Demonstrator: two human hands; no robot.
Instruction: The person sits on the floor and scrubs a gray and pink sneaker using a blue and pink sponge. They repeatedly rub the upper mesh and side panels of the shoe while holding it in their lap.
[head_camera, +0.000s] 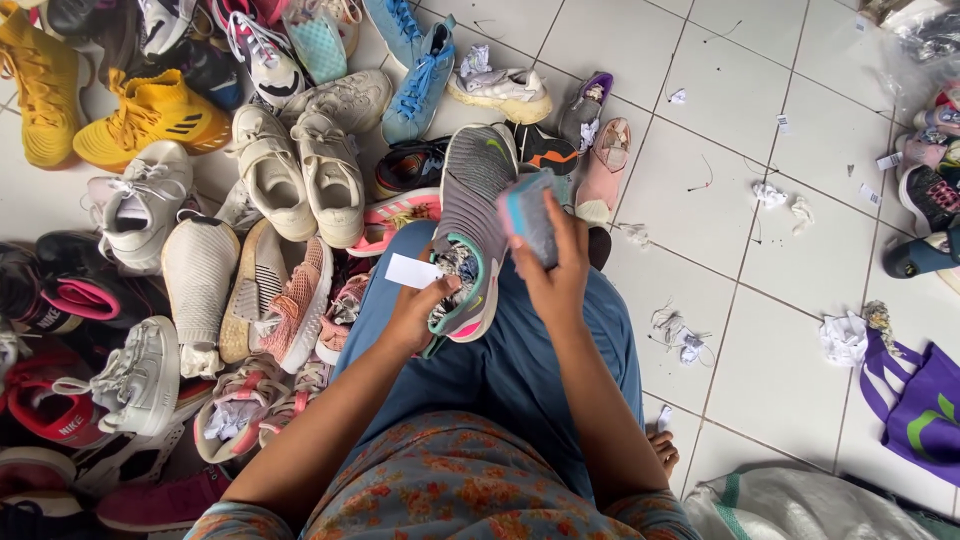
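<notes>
- Blue cloth trousers (560, 370) over the lap, nearest, under a floral orange-patterned top (450, 490).
- Left hand (415, 315) closed around the heel opening of a grey knit running shoe with pink and teal trim (470, 215), pinching a small white paper slip (412, 271) against it.
- Grey shoe propped on the lap, toe pointing away toward the heap, crumpled paper stuffed in its mouth.
- Right hand (555, 270) gripping a second shoe, grey-blue with a pink and blue edge (528, 215), just beside the first and touching it.
- White tiled floor (760, 380) to the right, strewn with scraps of white crumpled paper (843, 337); purple fabric bag (915, 400) at its right edge.
- Heap of mixed sneakers to the left and beyond: cream pair (300, 165), yellow high-tops (150, 115), light blue lace-ups (418, 85).
</notes>
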